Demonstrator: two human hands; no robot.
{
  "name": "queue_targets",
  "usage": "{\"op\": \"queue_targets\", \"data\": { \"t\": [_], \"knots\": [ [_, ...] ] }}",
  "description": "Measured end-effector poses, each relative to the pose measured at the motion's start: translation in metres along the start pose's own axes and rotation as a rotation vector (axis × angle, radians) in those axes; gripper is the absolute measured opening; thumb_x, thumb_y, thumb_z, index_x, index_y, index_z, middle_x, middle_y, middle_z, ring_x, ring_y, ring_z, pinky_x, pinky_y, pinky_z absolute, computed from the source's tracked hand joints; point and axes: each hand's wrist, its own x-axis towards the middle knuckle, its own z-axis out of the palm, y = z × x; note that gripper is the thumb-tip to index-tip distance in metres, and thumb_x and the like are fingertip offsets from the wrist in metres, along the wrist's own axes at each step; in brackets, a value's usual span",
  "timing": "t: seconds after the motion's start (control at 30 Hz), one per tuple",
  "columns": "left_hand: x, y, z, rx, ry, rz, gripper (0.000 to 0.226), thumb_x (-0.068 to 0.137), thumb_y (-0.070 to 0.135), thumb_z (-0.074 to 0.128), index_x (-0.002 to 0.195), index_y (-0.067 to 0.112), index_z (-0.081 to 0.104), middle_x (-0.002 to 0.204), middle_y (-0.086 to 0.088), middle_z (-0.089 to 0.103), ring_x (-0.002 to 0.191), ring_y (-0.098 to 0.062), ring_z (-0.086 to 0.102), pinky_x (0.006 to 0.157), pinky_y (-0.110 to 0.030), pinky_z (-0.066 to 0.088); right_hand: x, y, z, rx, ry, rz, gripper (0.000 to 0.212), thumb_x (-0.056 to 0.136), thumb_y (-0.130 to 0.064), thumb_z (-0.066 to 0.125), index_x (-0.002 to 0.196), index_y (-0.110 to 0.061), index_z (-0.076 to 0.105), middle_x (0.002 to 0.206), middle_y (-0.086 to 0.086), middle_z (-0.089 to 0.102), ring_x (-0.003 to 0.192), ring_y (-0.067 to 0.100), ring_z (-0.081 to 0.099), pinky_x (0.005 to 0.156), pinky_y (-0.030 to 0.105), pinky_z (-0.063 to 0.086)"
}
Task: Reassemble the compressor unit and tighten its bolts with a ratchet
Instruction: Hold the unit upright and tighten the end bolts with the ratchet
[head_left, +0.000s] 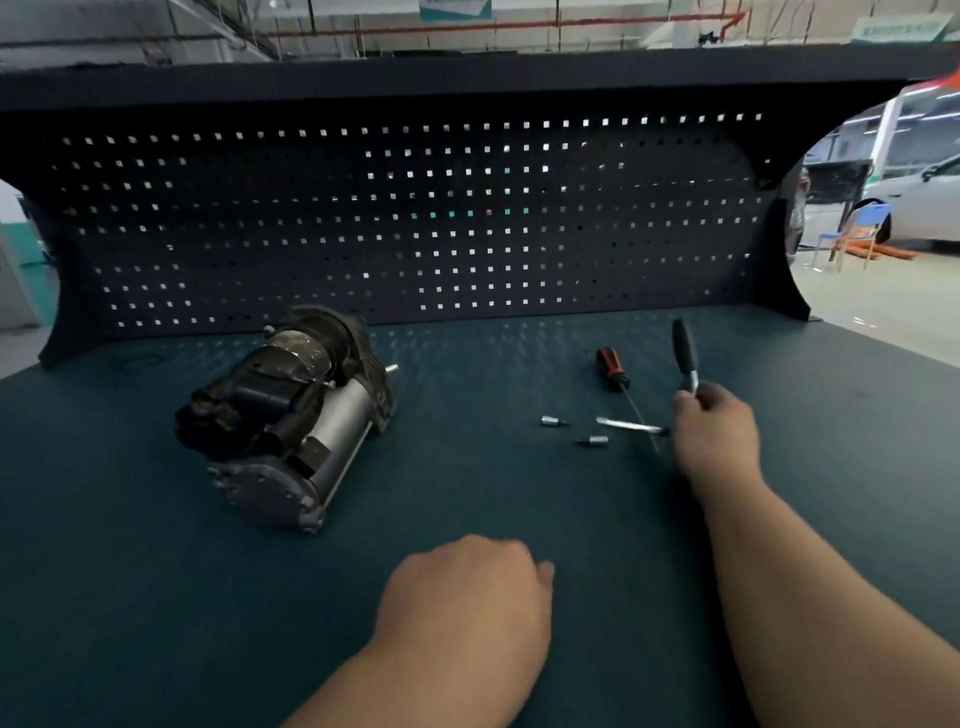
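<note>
Black-and-silver compressor unit (291, 415) is lying on its side on the desk (156, 571), left. The left hand (462, 597) is resting in a fist, gripping nothing visible. Two sockets (553, 421) and a screwdriver (613, 369) are lying beside the right hand (717, 431), which is gripping the ratchet (684, 348).

A dark pegboard (415, 218) with rows of small square holes fills the middle of the frame, light showing through many of them. A dark shelf (467, 70) runs across its top. Below, a teal bench top (156, 597) spreads over the lower half. On it, right of centre, lies a screwdriver (614, 371) with an orange and black handle, its thin shaft pointing toward the lower right. At the right edge stand a blue chair (862, 223) and a white car (930, 202). A red pipe (519, 26) crosses the ceiling at the top.
</note>
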Motion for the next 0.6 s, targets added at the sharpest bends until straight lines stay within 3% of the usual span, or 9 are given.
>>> {"op": "queue_targets", "data": {
  "t": [0.07, 0.17, 0.33, 0.47, 0.6],
  "knots": [
    [0.016, -0.005, 0.0, -0.047, 0.068, -0.05, 0.038, 0.098, 0.05, 0.029, 0.073, 0.022, 0.034, 0.071, 0.005, 0.044, 0.066, -0.021, 0.046, 0.05, -0.031, 0.025, 0.012, 0.009, -0.011, 0.115, 0.039, 0.101, 0.019, 0.094, -0.021, 0.049, 0.098, -0.011, 0.064, 0.081, 0.008, 0.063, 0.075, 0.028, 0.056, 0.07, 0.035, 0.042],
    [0.068, 0.004, 0.01, -0.149, 0.053, -0.093, 0.029, 0.098, 0.047, 0.04, 0.096, 0.02, 0.05, 0.1, -0.002, 0.061, 0.091, -0.025, 0.059, 0.064, -0.031, 0.037, 0.018, 0.014, -0.002, 0.204, 0.063, 0.194, 0.021, 0.091, -0.024, 0.046, 0.096, -0.01, 0.061, 0.08, 0.008, 0.064, 0.075, 0.028, 0.057, 0.071, 0.039, 0.045],
    [0.13, 0.021, 0.031, -0.173, 0.14, -0.039, 0.04, 0.091, 0.056, 0.047, 0.111, 0.022, 0.054, 0.114, 0.0, 0.052, 0.106, -0.023, 0.053, 0.071, -0.033, 0.037, 0.029, 0.019, 0.002, 0.352, 0.104, 0.323, 0.019, 0.083, -0.022, 0.043, 0.103, -0.02, 0.043, 0.09, 0.009, 0.053, 0.077, 0.027, 0.053, 0.066, 0.038, 0.04],
    [0.161, 0.03, 0.035, -0.079, 0.213, 0.087, 0.045, 0.091, 0.056, 0.046, 0.126, 0.028, 0.051, 0.123, 0.0, 0.047, 0.118, -0.024, 0.042, 0.094, -0.041, 0.031, 0.029, 0.019, 0.006, 0.298, 0.078, 0.307, 0.033, 0.086, -0.018, 0.043, 0.12, -0.015, 0.045, 0.098, 0.011, 0.06, 0.079, 0.029, 0.059, 0.065, 0.034, 0.044],
    [0.176, 0.039, 0.034, -0.032, 0.193, 0.204, 0.033, 0.098, 0.046, 0.041, 0.118, 0.029, 0.062, 0.116, 0.003, 0.05, 0.113, -0.022, 0.038, 0.092, -0.04, 0.023, 0.027, 0.018, 0.006, 0.196, 0.012, 0.257, 0.04, 0.093, -0.018, 0.042, 0.132, -0.017, 0.041, 0.091, 0.003, 0.058, 0.072, 0.023, 0.057, 0.057, 0.03, 0.04]
  ]
}}
